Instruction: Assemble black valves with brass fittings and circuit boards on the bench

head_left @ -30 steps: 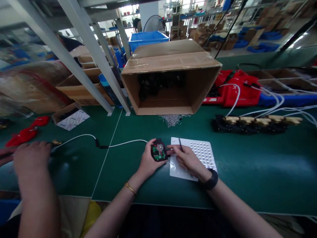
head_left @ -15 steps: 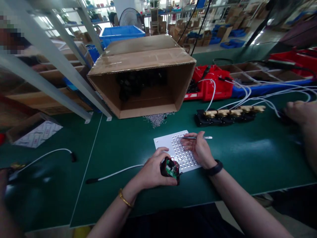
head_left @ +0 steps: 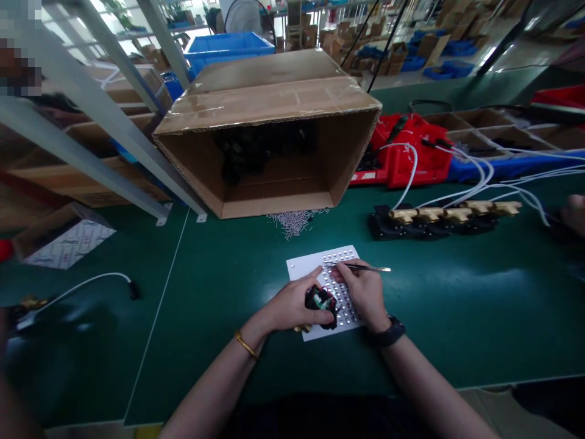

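Note:
My left hand (head_left: 292,303) is wrapped round a small black housing (head_left: 333,322), tilted so that its open side shows a green circuit board and red wires. A bit of brass fitting (head_left: 301,328) shows below that hand. Between the fingers of my right hand (head_left: 367,294) is a pair of metal tweezers (head_left: 375,268), its tip over the upper rows of a white sheet (head_left: 302,267). Rows of small shiny round pieces cover much of the sheet, which lies flat under both hands. Whether the tweezers grip one of those pieces is too small to tell.
Beyond the sheet, small metal pins (head_left: 295,224) lie heaped before an open cardboard box (head_left: 274,201) of dark parts. Brass-topped black units (head_left: 439,222) stand right, near red bins (head_left: 418,158). Another person's hand (head_left: 574,214) shows at the right edge. A white-cabled part (head_left: 34,303) lies left.
My right hand has turned from palm-up to a pinch on the tweezers, bringing their tip to the sheet. My left hand has carried the housing slightly right, over the sheet. The view has shifted.

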Demonstrator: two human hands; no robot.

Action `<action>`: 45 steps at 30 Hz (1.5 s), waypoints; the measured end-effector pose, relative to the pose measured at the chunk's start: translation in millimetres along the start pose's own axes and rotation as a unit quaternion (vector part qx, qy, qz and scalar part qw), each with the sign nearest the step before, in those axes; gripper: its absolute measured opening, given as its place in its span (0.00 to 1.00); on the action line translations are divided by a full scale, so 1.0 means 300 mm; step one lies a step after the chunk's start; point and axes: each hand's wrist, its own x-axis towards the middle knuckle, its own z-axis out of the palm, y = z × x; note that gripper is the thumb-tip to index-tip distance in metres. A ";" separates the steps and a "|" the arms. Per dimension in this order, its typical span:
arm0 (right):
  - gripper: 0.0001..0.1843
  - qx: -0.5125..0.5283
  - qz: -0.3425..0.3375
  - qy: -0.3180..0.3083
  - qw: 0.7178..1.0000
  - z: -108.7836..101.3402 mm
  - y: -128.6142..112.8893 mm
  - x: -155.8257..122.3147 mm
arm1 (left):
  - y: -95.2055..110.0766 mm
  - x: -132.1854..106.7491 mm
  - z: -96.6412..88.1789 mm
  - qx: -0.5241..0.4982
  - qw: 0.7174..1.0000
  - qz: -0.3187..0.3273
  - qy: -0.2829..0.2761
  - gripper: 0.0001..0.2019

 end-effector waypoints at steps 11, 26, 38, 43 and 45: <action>0.16 0.004 -0.004 -0.052 0.999 -0.017 -0.014 -0.008 | -0.011 -0.008 0.011 -0.053 0.998 0.022 0.028 0.39; 0.12 0.294 0.160 -0.142 0.932 0.021 -0.141 -0.124 | -0.091 -0.117 0.089 -0.119 0.914 0.015 0.388 0.37; 0.12 0.241 0.107 -0.124 0.957 0.116 -0.164 -0.167 | -0.071 -0.104 0.111 -0.111 0.903 0.000 0.415 0.38; 0.13 0.233 0.114 -0.121 0.958 0.119 -0.170 -0.160 | -0.069 -0.105 0.111 -0.087 0.902 -0.011 0.422 0.38; 0.13 0.226 0.110 -0.120 0.960 0.120 -0.173 -0.159 | -0.069 -0.105 0.111 -0.086 0.903 -0.011 0.420 0.38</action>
